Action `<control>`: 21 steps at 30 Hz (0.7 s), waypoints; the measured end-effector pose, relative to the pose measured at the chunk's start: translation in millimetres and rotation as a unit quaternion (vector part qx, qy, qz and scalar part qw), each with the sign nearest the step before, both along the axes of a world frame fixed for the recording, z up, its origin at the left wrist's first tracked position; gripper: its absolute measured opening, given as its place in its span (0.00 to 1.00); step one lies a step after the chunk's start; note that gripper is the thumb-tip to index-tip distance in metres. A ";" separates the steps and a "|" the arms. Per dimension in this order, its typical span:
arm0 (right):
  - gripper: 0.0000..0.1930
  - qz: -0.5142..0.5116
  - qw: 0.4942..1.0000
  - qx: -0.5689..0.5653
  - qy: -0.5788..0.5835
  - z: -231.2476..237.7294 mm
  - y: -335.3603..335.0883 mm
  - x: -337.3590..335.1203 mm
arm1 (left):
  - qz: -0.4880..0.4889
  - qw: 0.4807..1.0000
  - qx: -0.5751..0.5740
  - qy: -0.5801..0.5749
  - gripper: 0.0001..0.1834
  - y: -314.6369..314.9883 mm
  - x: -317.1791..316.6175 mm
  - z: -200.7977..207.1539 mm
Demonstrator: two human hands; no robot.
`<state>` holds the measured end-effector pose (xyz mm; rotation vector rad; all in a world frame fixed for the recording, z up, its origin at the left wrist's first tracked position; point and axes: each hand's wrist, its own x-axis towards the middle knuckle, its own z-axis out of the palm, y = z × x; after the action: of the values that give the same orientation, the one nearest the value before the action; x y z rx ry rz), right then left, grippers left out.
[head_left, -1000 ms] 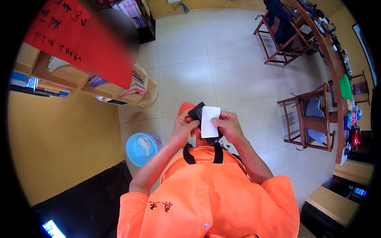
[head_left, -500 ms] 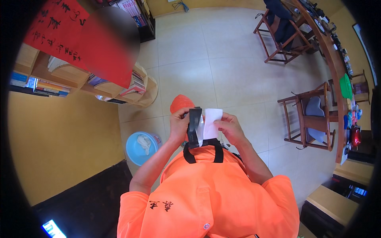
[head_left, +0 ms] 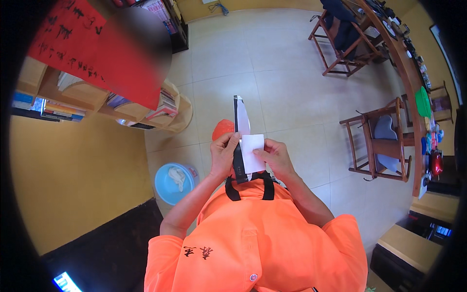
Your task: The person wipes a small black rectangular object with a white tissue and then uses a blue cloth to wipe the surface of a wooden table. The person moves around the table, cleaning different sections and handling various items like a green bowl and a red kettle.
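Note:
My left hand (head_left: 224, 152) is closed round a narrow black packet (head_left: 239, 163) with a white inner side. The packet now stretches lengthwise from near my waist to well beyond my fingers, and its far end stands apart. Between the thumb and fingers of my right hand (head_left: 275, 156) is a folded white sheet (head_left: 253, 152), paper or cloth, I cannot tell which. The sheet lies against the packet's right side and covers part of it. Just past my left hand shows a rounded orange-red thing (head_left: 222, 129), partly hidden. Black straps (head_left: 268, 186) hang at my waist.
A light blue bucket (head_left: 167, 194) holding a white cloth stands on the tiled floor to my left. Farther left is a wooden bookshelf (head_left: 121, 108) with a red sheet (head_left: 121, 73) over it. Wooden chairs (head_left: 377, 141) and a long table (head_left: 411, 87) line the right.
The black packet now reaches farther away from me, its white inside showing at the far end. My right hand has moved the white sheet slightly left, over the packet.

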<state>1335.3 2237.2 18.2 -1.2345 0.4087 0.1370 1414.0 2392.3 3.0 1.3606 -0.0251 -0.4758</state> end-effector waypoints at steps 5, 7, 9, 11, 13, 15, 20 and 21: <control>0.08 0.016 0.992 -0.121 -0.015 -19.5 -2.7 -5.1 | -0.006 0.999 0.030 -0.023 0.12 0.3 -2.8 10.1; 0.08 0.012 0.985 -0.166 -0.035 -20.9 0.3 -4.7 | -0.009 0.999 0.038 -0.032 0.12 2.7 -3.9 7.7; 0.08 -0.006 0.974 -0.217 -0.067 -19.7 7.2 -2.2 | -0.010 0.999 0.026 -0.032 0.11 3.3 -4.7 4.4; 0.08 -0.023 0.982 -0.169 -0.082 -14.7 11.1 1.4 | -0.008 0.999 0.028 -0.037 0.12 1.1 -5.6 6.8; 0.08 -0.019 0.991 -0.117 -0.068 -14.1 15.0 3.0 | -0.009 0.998 0.032 -0.047 0.12 -1.1 -7.4 6.8; 0.09 0.006 0.998 -0.061 -0.026 -14.2 18.7 5.1 | -0.010 0.997 0.040 -0.061 0.12 -2.4 -9.7 1.2; 0.11 0.002 0.999 0.050 -0.002 1.9 18.5 4.5 | 0.000 0.998 0.033 -0.052 0.12 -2.7 -10.2 2.1; 0.11 -0.014 0.996 0.082 -0.012 -0.4 19.5 4.1 | -0.003 0.998 0.038 -0.052 0.12 -1.6 -9.5 2.9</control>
<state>1339.4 2256.7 17.8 -1.0681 0.3867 0.1291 1404.5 2390.7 5.9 1.4600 -0.0966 -0.4133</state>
